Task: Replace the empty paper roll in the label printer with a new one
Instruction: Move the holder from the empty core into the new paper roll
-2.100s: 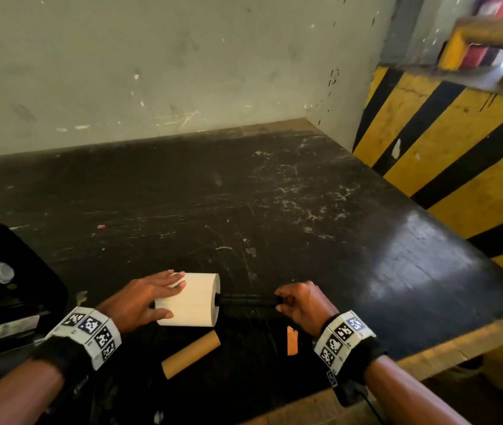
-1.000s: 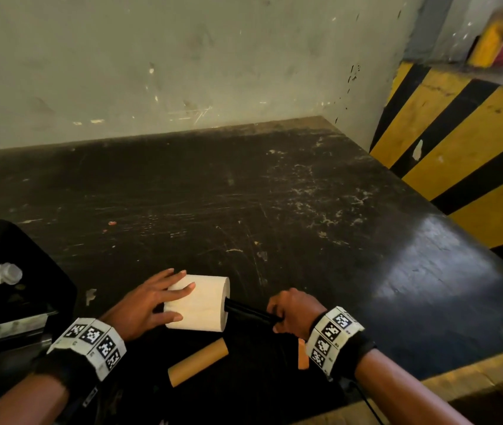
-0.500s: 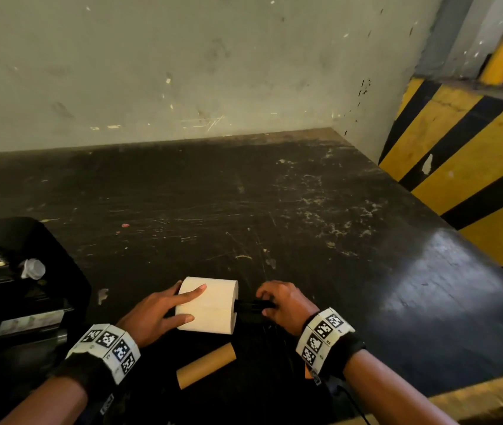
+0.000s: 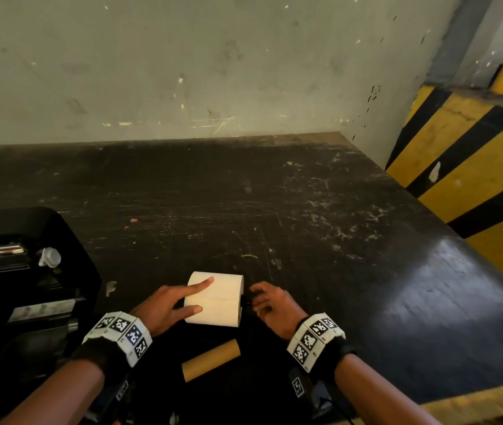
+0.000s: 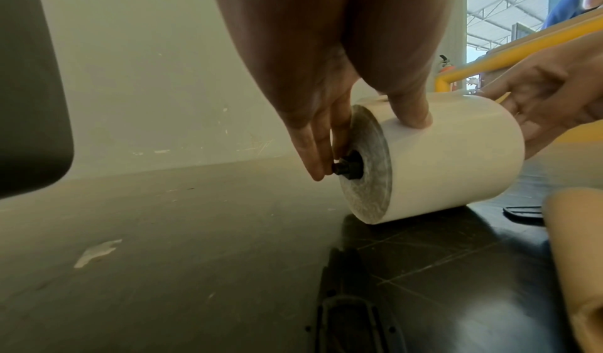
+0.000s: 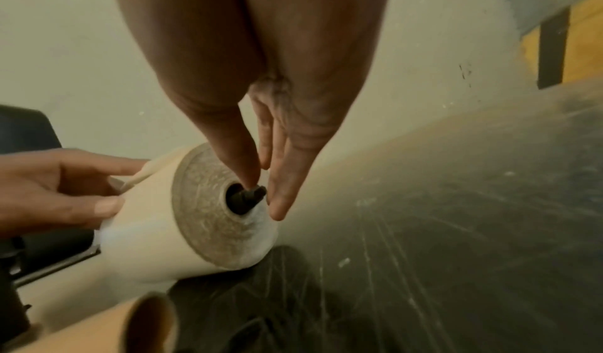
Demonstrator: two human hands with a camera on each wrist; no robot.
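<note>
Paper roll [image 4: 215, 299] lay on the black table [image 4: 320, 240] — left hand [image 4: 164, 305] held it, thumb and fingers around it. Right hand [image 4: 270, 306] pinched the black rod [image 6: 248, 198] poking from its middle.

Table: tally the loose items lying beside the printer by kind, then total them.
New white paper roll: 1
Empty brown cardboard core: 1
Black spindle pushed through the white roll: 1
Total: 3
</note>
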